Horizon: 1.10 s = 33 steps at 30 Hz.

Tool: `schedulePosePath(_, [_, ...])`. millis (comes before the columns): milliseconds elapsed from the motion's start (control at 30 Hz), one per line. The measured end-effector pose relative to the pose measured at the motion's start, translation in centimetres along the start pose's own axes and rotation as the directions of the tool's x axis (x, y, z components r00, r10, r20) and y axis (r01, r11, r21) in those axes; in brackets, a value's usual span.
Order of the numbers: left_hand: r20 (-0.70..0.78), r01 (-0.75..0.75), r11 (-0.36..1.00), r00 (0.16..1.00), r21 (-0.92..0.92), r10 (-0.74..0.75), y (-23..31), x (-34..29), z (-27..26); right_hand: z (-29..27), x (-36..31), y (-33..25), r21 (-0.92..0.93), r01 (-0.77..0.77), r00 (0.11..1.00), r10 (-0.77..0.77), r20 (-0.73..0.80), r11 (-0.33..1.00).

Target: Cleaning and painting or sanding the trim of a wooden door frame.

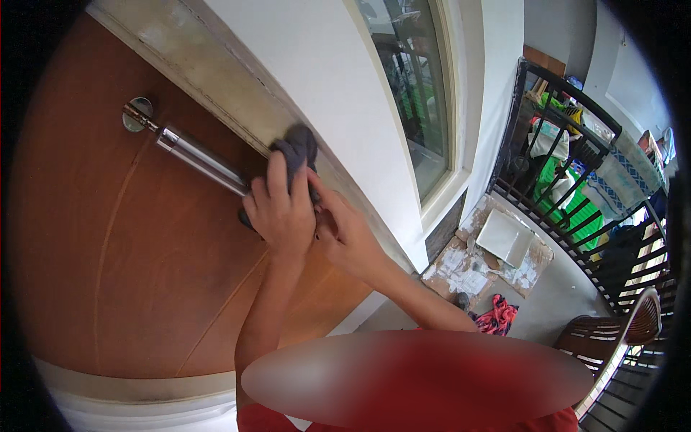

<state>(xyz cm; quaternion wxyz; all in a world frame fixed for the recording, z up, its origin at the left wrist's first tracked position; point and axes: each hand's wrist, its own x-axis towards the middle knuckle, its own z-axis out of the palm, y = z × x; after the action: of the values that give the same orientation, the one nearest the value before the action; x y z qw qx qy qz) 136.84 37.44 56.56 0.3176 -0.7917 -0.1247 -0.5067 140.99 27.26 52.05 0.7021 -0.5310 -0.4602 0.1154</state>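
Beside the metal handle [201,160], the left hand [282,216] clasps dark cloth [295,147]; right hand's [345,230] grip, I can't tell.

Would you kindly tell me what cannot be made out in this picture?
In the head view:
- Dark cloth: lower part, hidden by fingers.
- Metal handle: lower end, hidden behind the left hand.
- Red shirt: mostly covered by a blurred patch.
- Wooden door: left side, cut off by the dark fisheye rim.

Metal handle [205,162]: lower end hidden behind left hand [281,212]. Red shirt [461,381] mostly blurred.
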Motion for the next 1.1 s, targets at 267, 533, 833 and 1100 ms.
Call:
schedulePosePath(267, [0.217,-0.103,0.995,0.971,-0.016,0.104,1.7,-5.6,0.1,0.7,-3.5,4.4,0.021,-0.054,0.998,0.054,0.03,0.998])
schedulePosePath(533, [0.132,0.08,0.989,0.986,0.126,-0.097,1.2,2.1,-2.3,-1.1,0.1,0.4,0.13,0.092,0.991,-0.104,0.085,0.987])
schedulePosePath(833, [0.092,-0.031,0.991,0.996,0.134,0.019,2.4,0.2,-0.1,-0.6,-0.3,3.7,0.193,0.079,0.995,-0.091,0.05,0.978])
schedulePosePath(1100, [0.299,0.126,0.991,0.948,-0.038,-0.109,3.4,-3.6,-1.0,-2.7,-3.9,2.0,0.041,-0.161,0.968,0.149,0.199,0.986])
